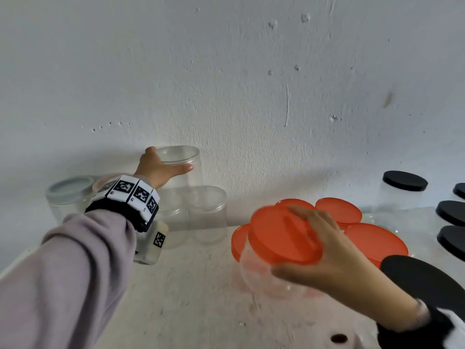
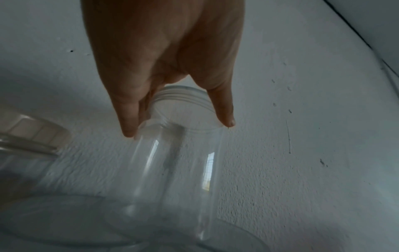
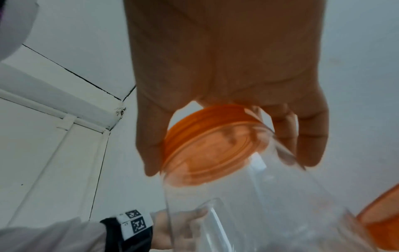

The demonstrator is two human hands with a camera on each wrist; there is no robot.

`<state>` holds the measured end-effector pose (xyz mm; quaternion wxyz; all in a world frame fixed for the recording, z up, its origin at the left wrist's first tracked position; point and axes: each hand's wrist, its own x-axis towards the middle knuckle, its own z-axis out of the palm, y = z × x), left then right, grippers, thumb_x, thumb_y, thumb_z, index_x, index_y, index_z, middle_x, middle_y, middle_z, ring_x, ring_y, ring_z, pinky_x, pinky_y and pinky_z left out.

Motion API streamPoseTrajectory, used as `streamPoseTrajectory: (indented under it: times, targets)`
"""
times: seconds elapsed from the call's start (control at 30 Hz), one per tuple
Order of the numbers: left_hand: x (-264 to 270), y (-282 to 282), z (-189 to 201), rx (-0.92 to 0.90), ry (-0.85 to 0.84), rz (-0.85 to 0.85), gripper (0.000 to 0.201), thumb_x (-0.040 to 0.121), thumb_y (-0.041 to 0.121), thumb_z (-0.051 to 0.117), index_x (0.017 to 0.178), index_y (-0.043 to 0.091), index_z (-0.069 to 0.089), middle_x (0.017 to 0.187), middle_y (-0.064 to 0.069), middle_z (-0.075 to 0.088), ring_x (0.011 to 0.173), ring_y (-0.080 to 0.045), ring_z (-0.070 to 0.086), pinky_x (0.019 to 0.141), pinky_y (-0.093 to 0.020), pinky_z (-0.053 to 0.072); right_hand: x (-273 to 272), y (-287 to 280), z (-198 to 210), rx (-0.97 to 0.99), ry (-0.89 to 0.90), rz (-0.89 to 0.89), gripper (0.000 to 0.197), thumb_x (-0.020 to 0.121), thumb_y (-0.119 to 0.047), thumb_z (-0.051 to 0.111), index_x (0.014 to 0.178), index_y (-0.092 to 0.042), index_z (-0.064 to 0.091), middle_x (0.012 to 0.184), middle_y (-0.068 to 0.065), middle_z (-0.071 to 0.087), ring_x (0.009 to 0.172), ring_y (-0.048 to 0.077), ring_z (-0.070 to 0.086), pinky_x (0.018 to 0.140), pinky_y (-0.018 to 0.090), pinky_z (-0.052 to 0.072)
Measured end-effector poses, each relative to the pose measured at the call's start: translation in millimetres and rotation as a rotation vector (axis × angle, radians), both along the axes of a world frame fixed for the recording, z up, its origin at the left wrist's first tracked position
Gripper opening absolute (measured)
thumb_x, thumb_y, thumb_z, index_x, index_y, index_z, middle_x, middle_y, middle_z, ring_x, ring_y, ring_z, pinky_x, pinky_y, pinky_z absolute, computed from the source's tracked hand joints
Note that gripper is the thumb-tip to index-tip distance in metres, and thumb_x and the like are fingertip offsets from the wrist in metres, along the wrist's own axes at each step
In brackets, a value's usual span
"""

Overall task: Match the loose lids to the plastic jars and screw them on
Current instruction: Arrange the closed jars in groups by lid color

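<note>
At 6 o'clock in the head view lies the pale, scuffed table [image 1: 201, 298], with a small dark hole [image 1: 339, 338] near its front edge at about 5 o'clock. Just above it the right hand [image 1: 327, 250] grips the orange lid [image 1: 281, 235] seated on a tilted clear jar [image 1: 261, 275], fingers over the top and thumb under the rim; the right wrist view shows the fingers [image 3: 311, 136] curled round the lid's ribbed skirt. A large black lid [image 1: 425, 280] sits at 4 o'clock, close to the camera. Behind the held jar, toward 3 o'clock, a cluster of orange-lidded jars [image 1: 375, 238] stands, and farther right a black-lidded jar [image 1: 402, 190] and more black lids at the frame's edge.

At 9 o'clock the left arm in a pale lilac sleeve [image 1: 65, 273] wears a wrist band [image 1: 133, 195] of black-and-white square code tags; no readable writing shows anywhere. Beyond it the left hand [image 1: 161, 170] clasps the threaded neck of an open clear jar [image 1: 186, 167] that rests on top of other open jars [image 1: 208, 215], thumb and fingers spread either side of the rim. A jar with a clear grey-tinted lid [image 1: 69, 188] stands far left.

Farthest back, from 10 to 2 o'clock, rises a rough white plaster wall [image 1: 251, 71], chipped and scratched.
</note>
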<state>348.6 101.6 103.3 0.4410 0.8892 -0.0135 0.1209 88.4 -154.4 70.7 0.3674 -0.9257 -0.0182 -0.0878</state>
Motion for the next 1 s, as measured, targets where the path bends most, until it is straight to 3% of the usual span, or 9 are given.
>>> streamPoseTrajectory:
  times: [0.1, 0.17, 0.27, 0.43, 0.57, 0.7, 0.77, 0.87, 1.0]
  targets:
    - [0, 0, 1, 0.006, -0.004, 0.011, 0.099, 0.062, 0.047, 0.084, 0.137, 0.005, 0.035, 0.138, -0.010, 0.041, 0.127, -0.026, 0.042, 0.103, -0.036, 0.038, 30, 10, 5, 0.050, -0.078, -0.068, 0.103, 0.052, -0.068, 0.074, 0.139, -0.045, 0.024, 0.123, -0.025, 0.028, 0.109, -0.005, 0.041, 0.083, 0.015, 0.038]
    - [1, 1, 0, 0.008, 0.000, 0.007, 0.098, 0.062, 0.047, 0.084, 0.137, 0.005, 0.035, 0.138, -0.011, 0.041, 0.127, -0.026, 0.042, 0.104, -0.038, 0.038, 47, 17, 3, 0.027, -0.074, -0.100, 0.103, 0.059, -0.061, 0.076, 0.144, -0.036, 0.023, 0.129, -0.016, 0.027, 0.120, 0.010, 0.037, 0.096, 0.031, 0.041]
    - [2, 1, -2, -0.006, -0.005, 0.004, 0.098, 0.063, 0.046, 0.084, 0.136, 0.005, 0.035, 0.137, -0.011, 0.041, 0.126, -0.027, 0.043, 0.106, -0.042, 0.038, 63, 22, -5, -0.004, -0.067, -0.136, 0.103, 0.064, -0.058, 0.077, 0.146, -0.030, 0.022, 0.139, -0.008, 0.026, 0.125, 0.018, 0.034, 0.104, 0.041, 0.039]
    - [3, 0, -7, -0.030, -0.035, -0.008, 0.106, 0.066, 0.046, 0.082, 0.145, 0.006, 0.023, 0.144, -0.011, 0.034, 0.132, -0.027, 0.036, 0.109, -0.040, 0.033, 76, 27, -15, 0.010, -0.051, -0.169, 0.100, 0.067, -0.059, 0.075, 0.146, -0.023, 0.025, 0.144, -0.004, 0.022, 0.131, 0.021, 0.032, 0.107, 0.042, 0.038]
    - [-9, -5, -11, 0.022, -0.167, -0.010, 0.113, 0.067, 0.040, 0.082, 0.150, 0.010, 0.010, 0.151, -0.014, 0.021, 0.139, -0.027, 0.025, 0.112, -0.037, 0.024, 66, 27, -11, -0.018, -0.035, -0.148, 0.099, 0.074, -0.055, 0.072, 0.149, -0.023, 0.016, 0.152, -0.001, 0.012, 0.138, 0.023, 0.023, 0.112, 0.039, 0.031]
    - [-36, -13, -15, 0.114, -0.520, -0.104, 0.111, 0.065, 0.036, 0.083, 0.149, 0.007, 0.017, 0.151, -0.018, 0.022, 0.142, -0.029, 0.015, 0.115, -0.035, 0.016, 24, 8, -5, -0.087, -0.113, -0.134, 0.090, 0.075, -0.057, 0.067, 0.147, -0.031, 0.019, 0.134, -0.020, 0.021, 0.127, 0.005, 0.026, 0.098, 0.022, 0.028]
    - [-57, -20, -21, 0.114, -0.566, -0.262, 0.106, 0.066, 0.053, 0.074, 0.147, 0.010, 0.021, 0.152, -0.012, 0.024, 0.144, -0.025, 0.016, 0.113, -0.032, 0.016, -3, -9, -2, -0.173, -0.121, -0.188, 0.086, 0.072, -0.062, 0.060, 0.146, -0.033, 0.026, 0.130, -0.023, 0.023, 0.120, -0.002, 0.024, 0.095, 0.019, 0.024]
    - [-89, -33, -39, 0.024, -0.365, -0.552, 0.118, 0.056, 0.082, 0.061, 0.149, 0.023, 0.017, 0.153, 0.003, 0.024, 0.141, -0.010, 0.023, 0.113, -0.032, 0.021, -34, -39, -3, -0.368, 0.026, -0.326, 0.084, 0.073, -0.068, 0.053, 0.144, -0.035, 0.026, 0.143, -0.015, 0.024, 0.132, 0.007, 0.019, 0.106, 0.026, 0.025]
    - [-113, -52, -66, -0.089, -0.035, -0.688, 0.139, 0.035, 0.086, 0.067, 0.148, 0.039, 0.000, 0.154, 0.010, 0.018, 0.138, -0.005, 0.022, 0.112, -0.031, 0.026, -57, -65, -12, -0.565, 0.244, -0.448, 0.083, 0.076, -0.076, 0.045, 0.146, -0.037, 0.019, 0.151, -0.007, 0.019, 0.140, 0.018, 0.012, 0.115, 0.035, 0.011]
